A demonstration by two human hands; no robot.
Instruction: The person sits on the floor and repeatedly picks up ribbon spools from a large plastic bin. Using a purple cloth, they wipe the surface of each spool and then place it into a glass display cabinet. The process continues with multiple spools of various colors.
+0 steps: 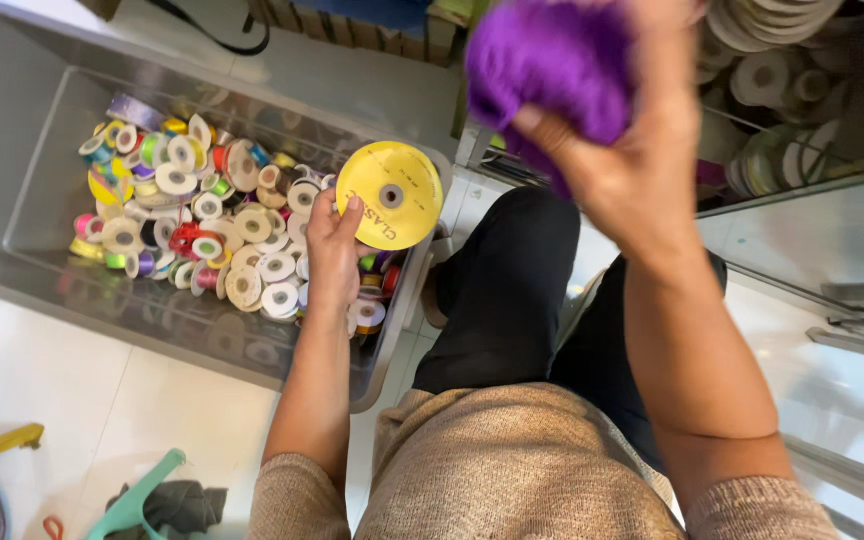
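We grip a yellow ribbon spool [389,195] flat-faced in our left hand [332,250] above the bin [12,120], while our right hand [622,170], raised higher, clutches a purple bundle [552,60].

The left hand [334,250] held a yellow ribbon spool [389,195] over the grey bin [22,110] of spools; the right hand [617,160], beside the bin, gripped purple ribbon [552,55].

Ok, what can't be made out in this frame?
Head view only:
- Purple bundle in right hand: motion-blurred, top cut by frame edge; material unclear.
- Yellow spool in left hand: underside hidden.
- Spools deep in grey bin: too small, overlapping.
- Shelf reels: blurred.
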